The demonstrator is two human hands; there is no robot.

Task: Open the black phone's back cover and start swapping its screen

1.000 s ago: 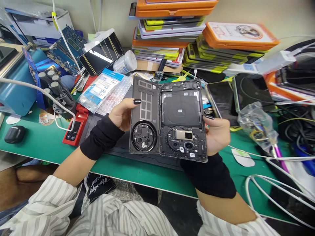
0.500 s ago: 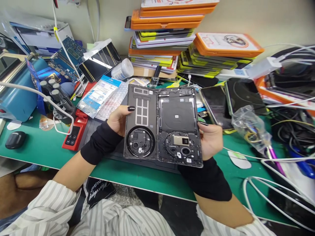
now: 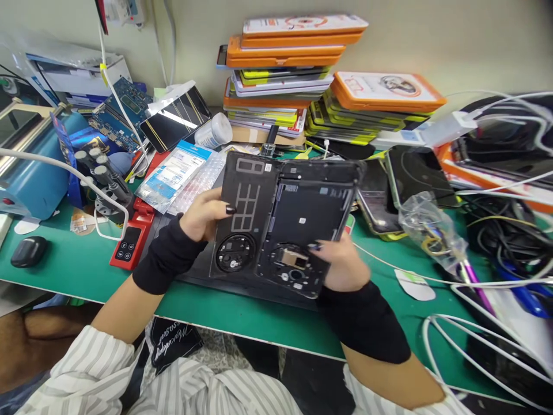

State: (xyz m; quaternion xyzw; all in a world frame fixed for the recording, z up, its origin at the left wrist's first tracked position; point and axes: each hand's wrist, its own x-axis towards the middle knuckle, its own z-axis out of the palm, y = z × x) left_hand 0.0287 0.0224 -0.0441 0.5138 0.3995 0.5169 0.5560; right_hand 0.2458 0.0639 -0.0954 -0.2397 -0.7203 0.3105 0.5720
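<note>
My left hand [image 3: 206,214] grips the left edge of a phone's black back cover [image 3: 247,193], thumb on its inner face. The cover shows a grid of grey adhesive strips and a round camera ring [image 3: 235,252] low down. Closed on the right edge of the opened phone body [image 3: 302,202] is my right hand [image 3: 348,262], blurred, its thumb over the lower part. A metallic camera module [image 3: 294,258] shows near the body's bottom. Cover and body lie side by side at differing tilts, above a dark flat mat or device on the bench.
Stacked orange and yellow-edged boxes [image 3: 276,86] stand against the wall. Several phones, including a black one [image 3: 419,173], lie at right beside white cables [image 3: 436,323]. A red device [image 3: 129,245], an earbud case [image 3: 28,249] and bubble wrap [image 3: 196,184] are at left. Another person's leg shows lower left.
The phone body has tilted, its top now leaning right. My right hand has moved inward and down, its thumb lower on the body. The left hand still holds the cover.
</note>
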